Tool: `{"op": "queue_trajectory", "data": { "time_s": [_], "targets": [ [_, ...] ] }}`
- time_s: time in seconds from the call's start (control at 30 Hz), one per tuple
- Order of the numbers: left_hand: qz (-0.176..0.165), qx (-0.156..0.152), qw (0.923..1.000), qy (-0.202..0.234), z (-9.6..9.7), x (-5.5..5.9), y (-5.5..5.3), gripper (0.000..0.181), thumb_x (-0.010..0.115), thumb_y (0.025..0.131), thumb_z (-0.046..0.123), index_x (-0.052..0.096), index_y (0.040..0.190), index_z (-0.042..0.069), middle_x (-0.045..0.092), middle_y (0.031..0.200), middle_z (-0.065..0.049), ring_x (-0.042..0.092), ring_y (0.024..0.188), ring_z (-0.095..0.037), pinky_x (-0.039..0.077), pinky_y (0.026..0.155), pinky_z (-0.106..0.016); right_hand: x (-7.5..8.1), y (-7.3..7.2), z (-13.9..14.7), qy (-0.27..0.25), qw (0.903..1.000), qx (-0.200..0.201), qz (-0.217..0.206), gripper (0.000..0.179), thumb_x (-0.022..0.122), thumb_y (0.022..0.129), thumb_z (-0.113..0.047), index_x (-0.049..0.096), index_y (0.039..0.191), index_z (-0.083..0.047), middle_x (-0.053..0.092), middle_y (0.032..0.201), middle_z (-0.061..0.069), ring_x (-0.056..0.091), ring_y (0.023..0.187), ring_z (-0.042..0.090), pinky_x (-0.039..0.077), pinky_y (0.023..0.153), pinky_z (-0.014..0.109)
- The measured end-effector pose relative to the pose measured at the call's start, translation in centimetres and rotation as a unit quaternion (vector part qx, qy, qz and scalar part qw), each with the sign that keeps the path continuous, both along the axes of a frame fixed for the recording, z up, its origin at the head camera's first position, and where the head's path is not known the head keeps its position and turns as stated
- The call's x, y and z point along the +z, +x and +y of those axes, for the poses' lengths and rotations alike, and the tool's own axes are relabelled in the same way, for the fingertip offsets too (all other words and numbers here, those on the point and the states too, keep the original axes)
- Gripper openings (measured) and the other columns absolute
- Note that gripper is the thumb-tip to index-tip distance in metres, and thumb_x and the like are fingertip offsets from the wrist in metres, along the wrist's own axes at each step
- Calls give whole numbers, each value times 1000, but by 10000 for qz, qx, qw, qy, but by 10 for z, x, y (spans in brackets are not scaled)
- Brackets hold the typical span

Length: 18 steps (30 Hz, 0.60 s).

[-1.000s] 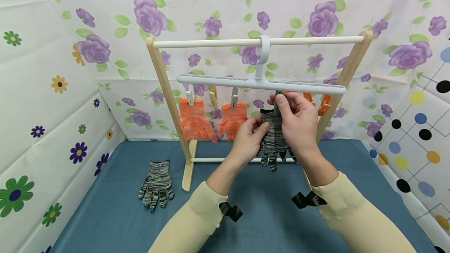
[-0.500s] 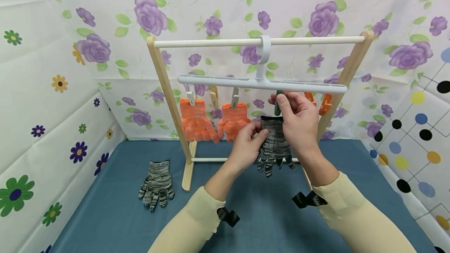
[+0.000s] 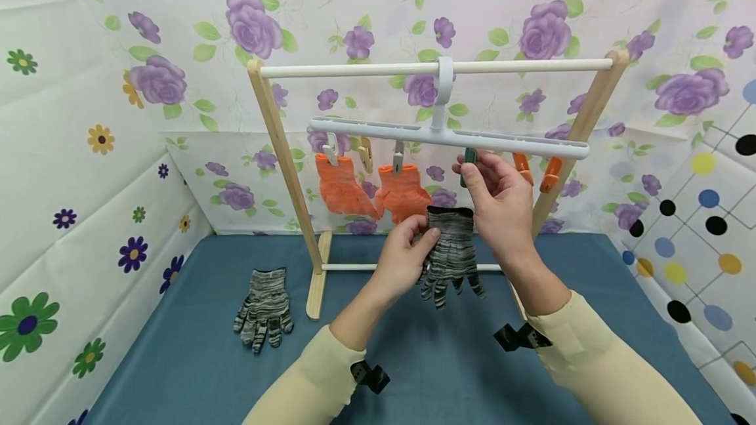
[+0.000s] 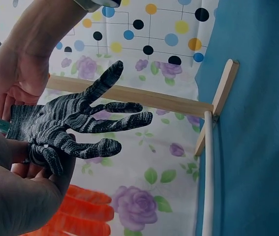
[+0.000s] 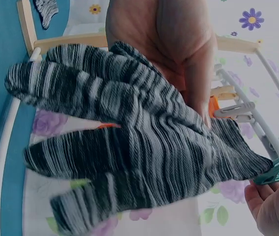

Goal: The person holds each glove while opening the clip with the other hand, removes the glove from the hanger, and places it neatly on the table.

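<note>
My left hand (image 3: pixel 404 256) pinches a black-and-grey striped knit glove (image 3: pixel 451 248) near its cuff, so the glove hangs with its fingers downward. In the left wrist view, thumb and fingers close on the side of the glove (image 4: pixel 55 123). With my right hand (image 3: pixel 502 205) I pinch a green clothespin (image 3: pixel 469 157) that hangs under the white hanger (image 3: pixel 378 128). The glove's cuff is below the clothespin and apart from it in the head view. In the right wrist view, the green clothespin (image 5: pixel 273 172) overlaps the cuff's corner.
Two orange gloves (image 3: pixel 341 185) hang from grey-white clothespins on the hanger's left part, beside a tan clothespin (image 3: pixel 366 154). Orange clothespins (image 3: pixel 550 174) hang at its right. Another striped glove (image 3: pixel 264 310) lies on the blue cloth, left of the wooden rack (image 3: pixel 283 162).
The striped glove has come down and left, away from the green clothespin, with my left hand. The hanger has swung slightly, and the orange gloves shifted right and up. My right hand stays nearly in place.
</note>
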<state>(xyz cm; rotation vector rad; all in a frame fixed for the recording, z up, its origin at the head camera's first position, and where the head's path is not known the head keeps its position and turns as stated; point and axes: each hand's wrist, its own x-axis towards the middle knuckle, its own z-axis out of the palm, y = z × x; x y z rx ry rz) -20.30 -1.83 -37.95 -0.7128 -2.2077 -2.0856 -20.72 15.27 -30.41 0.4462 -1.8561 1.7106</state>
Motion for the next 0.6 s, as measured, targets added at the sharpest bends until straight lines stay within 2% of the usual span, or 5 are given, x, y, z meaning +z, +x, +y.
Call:
{"op": "queue_trajectory", "data": {
  "time_s": [0.13, 0.3, 0.6],
  "targets": [
    [-69, 1, 10000, -26, -6, -4, 3, 19, 57, 112, 15, 65, 119, 0, 60, 96, -6, 30, 50, -13, 37, 57, -28, -1, 1, 1, 36, 10000, 17, -18, 40, 65, 109, -21, 63, 144, -2, 72, 131, 12, 69, 122, 23, 52, 105, 29],
    [-181, 66, 9998, -112, -13, -9, 6, 18, 56, 113, 17, 65, 118, 2, 55, 90, -5, 29, 48, -13, 35, 55, -28, -4, 0, 3, 73, 10000, 3, -10, 41, 65, 108, -19, 61, 146, -2, 71, 132, 13, 68, 124, 25, 51, 106, 29],
    [-167, 346, 9990, -231, -27, -22, 10, 17, 58, 112, 17, 64, 112, 2, 54, 89, -5, 30, 51, -13, 36, 58, -29, -11, 0, 6, 52, 10000, -21, -59, 40, 69, 106, -20, 64, 142, -2, 72, 129, 13, 70, 122, 20, 52, 103, 28]
  ]
}}
